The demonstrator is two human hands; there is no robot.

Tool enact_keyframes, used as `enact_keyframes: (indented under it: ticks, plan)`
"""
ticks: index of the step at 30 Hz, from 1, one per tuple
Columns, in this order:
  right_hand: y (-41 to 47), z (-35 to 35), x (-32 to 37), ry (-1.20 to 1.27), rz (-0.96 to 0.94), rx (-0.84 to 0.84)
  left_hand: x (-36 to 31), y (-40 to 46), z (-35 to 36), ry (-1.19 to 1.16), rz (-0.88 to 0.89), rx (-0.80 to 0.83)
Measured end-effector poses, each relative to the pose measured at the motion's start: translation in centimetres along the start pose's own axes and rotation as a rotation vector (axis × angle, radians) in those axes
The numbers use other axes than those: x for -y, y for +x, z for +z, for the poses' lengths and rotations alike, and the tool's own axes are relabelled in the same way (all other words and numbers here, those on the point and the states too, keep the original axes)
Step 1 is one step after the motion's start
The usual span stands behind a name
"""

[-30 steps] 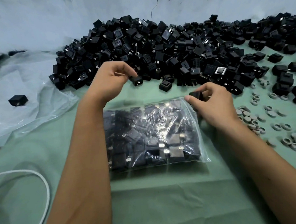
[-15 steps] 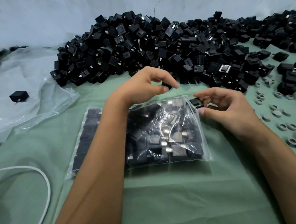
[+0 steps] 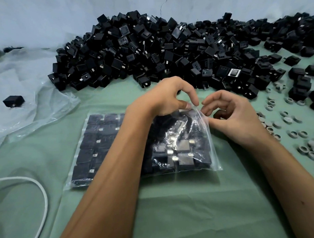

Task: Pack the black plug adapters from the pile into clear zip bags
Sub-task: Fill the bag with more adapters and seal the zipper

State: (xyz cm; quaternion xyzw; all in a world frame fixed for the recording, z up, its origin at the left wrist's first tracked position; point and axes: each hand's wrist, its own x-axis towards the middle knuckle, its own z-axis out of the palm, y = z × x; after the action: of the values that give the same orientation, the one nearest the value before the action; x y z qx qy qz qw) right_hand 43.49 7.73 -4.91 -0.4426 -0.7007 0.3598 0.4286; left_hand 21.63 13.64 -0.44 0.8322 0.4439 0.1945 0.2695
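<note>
A large pile of black plug adapters [image 3: 168, 52] lies along the back of the green cloth. In front of it a clear zip bag [image 3: 189, 146] lies flat, packed with rows of adapters. My left forearm crosses over its middle. My left hand [image 3: 169, 98] pinches the bag's top edge near the upper right corner between thumb and index finger. My right hand [image 3: 236, 119] meets it there, with its fingertips and thumb on the same corner. A dark shape shows under the right hand's curled fingers; I cannot tell whether it is an adapter or shadow.
A crumpled clear plastic sheet [image 3: 31, 109] lies at the left with a single adapter [image 3: 13, 101] on it. A white cable [image 3: 42, 192] curves at the lower left. Several grey rings [image 3: 293, 130] and more adapters [image 3: 301, 81] are scattered at the right. A pale wall stands behind the pile.
My left hand came from the pile's edge to the bag's upper right corner. Both hands held an adapter earlier; now their fingertips meet on the bag's edge.
</note>
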Motion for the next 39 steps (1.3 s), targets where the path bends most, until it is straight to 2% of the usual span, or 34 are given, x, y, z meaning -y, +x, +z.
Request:
enact_keyframes:
  ticks: [4, 9, 16, 19, 27, 31, 37, 39]
  plan:
    - [-0.1, 0.5, 0.2, 0.030, 0.003, -0.036, 0.1, -0.1, -0.3, -0.036, -0.012, -0.032]
    - [-0.1, 1.5, 0.2, -0.019, 0.022, -0.097, 1.8, -1.8, -3.0, -0.105, -0.058, -0.153]
    - [0.1, 2.1, 0.2, -0.123, 0.025, -0.140, 7.6, -6.6, -6.6, -0.112, -0.413, -0.380]
    - [0.1, 2.0, 0.5, -0.141, 0.008, -0.099, 8.4, -7.9, -7.6, -0.136, -0.504, -0.330]
    - [-0.1, 1.8, 1.1, -0.060, -0.018, -0.033, 6.7, -7.9, -7.4, -0.263, -0.406, -0.078]
    - [0.2, 1.9, 0.1, -0.140, 0.020, -0.174, 6.5, -8.1, -7.5, -0.254, -0.409, 0.080]
    - [0.7, 1.7, -1.0, -0.105, 0.049, -0.312, 6.0, -8.3, -7.6, -0.265, -0.403, 0.090]
    - [0.8, 1.7, -1.2, -0.104, 0.066, -0.328, 5.4, -8.2, -7.8, -0.246, -0.387, 0.137]
